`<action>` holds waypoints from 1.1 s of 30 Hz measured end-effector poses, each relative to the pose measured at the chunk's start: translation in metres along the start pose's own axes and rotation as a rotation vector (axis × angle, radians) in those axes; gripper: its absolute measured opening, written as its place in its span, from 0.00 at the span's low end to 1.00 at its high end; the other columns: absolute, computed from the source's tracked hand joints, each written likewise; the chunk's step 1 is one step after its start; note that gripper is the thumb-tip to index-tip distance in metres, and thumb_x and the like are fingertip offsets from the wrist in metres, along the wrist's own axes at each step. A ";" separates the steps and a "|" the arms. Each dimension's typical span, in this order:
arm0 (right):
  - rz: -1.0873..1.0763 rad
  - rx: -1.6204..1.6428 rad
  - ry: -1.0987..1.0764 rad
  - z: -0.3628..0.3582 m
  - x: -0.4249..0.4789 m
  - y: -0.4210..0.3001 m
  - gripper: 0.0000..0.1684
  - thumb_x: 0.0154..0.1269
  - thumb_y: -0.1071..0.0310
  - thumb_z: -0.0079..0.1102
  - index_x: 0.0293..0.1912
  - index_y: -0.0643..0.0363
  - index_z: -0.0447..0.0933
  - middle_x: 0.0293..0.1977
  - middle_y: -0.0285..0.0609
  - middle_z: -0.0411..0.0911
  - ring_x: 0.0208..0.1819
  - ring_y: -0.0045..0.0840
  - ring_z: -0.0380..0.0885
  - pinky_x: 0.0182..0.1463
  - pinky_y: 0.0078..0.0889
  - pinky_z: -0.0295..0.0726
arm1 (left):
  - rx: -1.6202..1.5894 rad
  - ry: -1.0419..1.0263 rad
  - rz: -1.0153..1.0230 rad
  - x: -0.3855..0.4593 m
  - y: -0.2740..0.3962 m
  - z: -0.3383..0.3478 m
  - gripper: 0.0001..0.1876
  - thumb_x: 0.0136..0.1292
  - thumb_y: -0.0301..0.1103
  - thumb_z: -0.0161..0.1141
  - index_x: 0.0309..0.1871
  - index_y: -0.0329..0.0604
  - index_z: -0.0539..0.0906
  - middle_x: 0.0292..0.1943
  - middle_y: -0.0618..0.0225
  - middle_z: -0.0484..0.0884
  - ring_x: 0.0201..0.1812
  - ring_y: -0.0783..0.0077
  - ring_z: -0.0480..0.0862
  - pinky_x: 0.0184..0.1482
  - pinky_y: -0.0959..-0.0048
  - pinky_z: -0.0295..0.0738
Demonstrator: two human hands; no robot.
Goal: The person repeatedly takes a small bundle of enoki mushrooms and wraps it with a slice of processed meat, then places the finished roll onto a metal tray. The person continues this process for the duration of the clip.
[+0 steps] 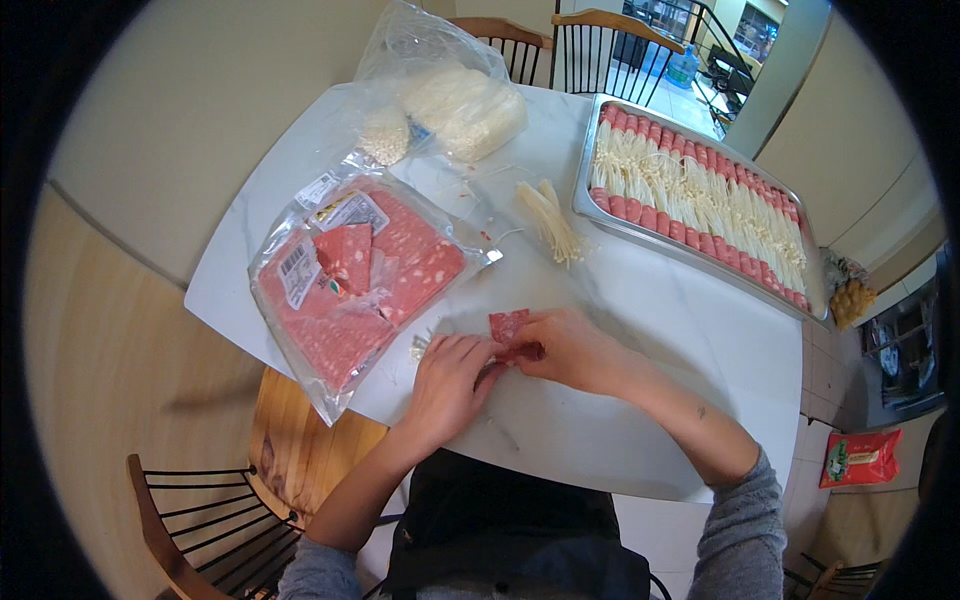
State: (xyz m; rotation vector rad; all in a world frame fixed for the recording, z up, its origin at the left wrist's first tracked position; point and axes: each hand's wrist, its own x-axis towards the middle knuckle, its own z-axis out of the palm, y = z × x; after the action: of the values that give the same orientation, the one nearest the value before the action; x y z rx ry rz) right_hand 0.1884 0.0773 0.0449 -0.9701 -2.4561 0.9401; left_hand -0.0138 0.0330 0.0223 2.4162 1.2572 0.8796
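My left hand [451,379] and my right hand [566,351] meet near the table's front edge, both gripping a thin slice of marbled red meat [509,325]. The slice curls between the fingers of my right hand, and its flat end shows beyond them. White enoki mushroom caps [421,345] stick out past my left fingers; the rest of that bunch is hidden. A loose enoki bunch [551,225] lies farther back. To the left, sliced meat [420,259] rests in and on an opened clear plastic package, with a small folded slice on top.
A metal tray [682,247] of meat-wrapped enoki rolls stands at the back right. Clear bags of enoki [465,112] occupy the back left of the white table [645,457]. A wooden chair [322,442] is at the lower left. Mushroom scraps lie on the tabletop.
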 end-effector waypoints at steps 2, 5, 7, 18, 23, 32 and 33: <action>0.046 -0.016 -0.014 -0.008 0.006 -0.002 0.12 0.56 0.65 0.67 0.39 0.60 0.82 0.33 0.49 0.78 0.35 0.39 0.77 0.40 0.35 0.76 | 0.021 -0.009 -0.010 0.002 -0.003 0.000 0.10 0.55 0.29 0.66 0.40 0.41 0.81 0.39 0.60 0.80 0.46 0.55 0.78 0.48 0.62 0.71; 0.219 0.061 -0.067 -0.014 0.010 -0.002 0.14 0.55 0.62 0.69 0.37 0.61 0.82 0.30 0.48 0.77 0.34 0.38 0.77 0.38 0.34 0.75 | 0.014 -0.046 -0.069 0.009 -0.002 -0.001 0.09 0.56 0.30 0.66 0.40 0.41 0.81 0.37 0.58 0.80 0.44 0.54 0.79 0.47 0.63 0.72; 0.278 0.097 -0.033 -0.014 0.010 -0.005 0.14 0.54 0.62 0.69 0.37 0.61 0.82 0.30 0.47 0.76 0.35 0.37 0.77 0.39 0.34 0.75 | -0.006 -0.051 -0.114 0.012 -0.003 -0.001 0.09 0.58 0.31 0.65 0.40 0.39 0.82 0.36 0.57 0.80 0.43 0.53 0.79 0.46 0.64 0.73; -0.289 -0.467 0.332 0.030 -0.017 0.010 0.13 0.54 0.70 0.64 0.41 0.61 0.76 0.40 0.43 0.75 0.44 0.36 0.73 0.45 0.34 0.79 | -0.209 -0.120 -0.252 0.031 -0.016 0.004 0.08 0.58 0.31 0.63 0.39 0.39 0.82 0.37 0.55 0.79 0.46 0.52 0.77 0.48 0.59 0.71; -0.221 -0.168 0.304 0.011 -0.002 0.011 0.11 0.54 0.70 0.64 0.40 0.60 0.80 0.36 0.43 0.78 0.40 0.37 0.75 0.42 0.38 0.77 | -0.138 0.069 -0.150 0.016 -0.012 0.013 0.08 0.58 0.30 0.64 0.39 0.40 0.80 0.38 0.61 0.80 0.47 0.56 0.77 0.49 0.63 0.69; -0.065 -0.146 0.146 -0.009 0.012 0.004 0.08 0.55 0.70 0.65 0.37 0.59 0.81 0.34 0.42 0.78 0.38 0.35 0.75 0.44 0.37 0.76 | -0.003 0.013 -0.071 0.024 -0.015 0.004 0.09 0.57 0.31 0.65 0.41 0.43 0.82 0.37 0.63 0.81 0.44 0.57 0.77 0.48 0.62 0.69; -0.156 -0.186 0.220 -0.004 0.008 0.004 0.09 0.54 0.70 0.66 0.37 0.59 0.80 0.34 0.42 0.78 0.38 0.36 0.76 0.43 0.37 0.76 | 0.002 -0.009 -0.076 0.026 -0.019 0.005 0.09 0.57 0.31 0.65 0.41 0.42 0.82 0.37 0.62 0.81 0.44 0.57 0.77 0.48 0.62 0.69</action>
State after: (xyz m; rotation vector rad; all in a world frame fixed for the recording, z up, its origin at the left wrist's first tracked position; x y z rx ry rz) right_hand 0.1866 0.0871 0.0459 -0.8725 -2.4193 0.5317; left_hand -0.0115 0.0648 0.0195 2.3545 1.3379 0.8454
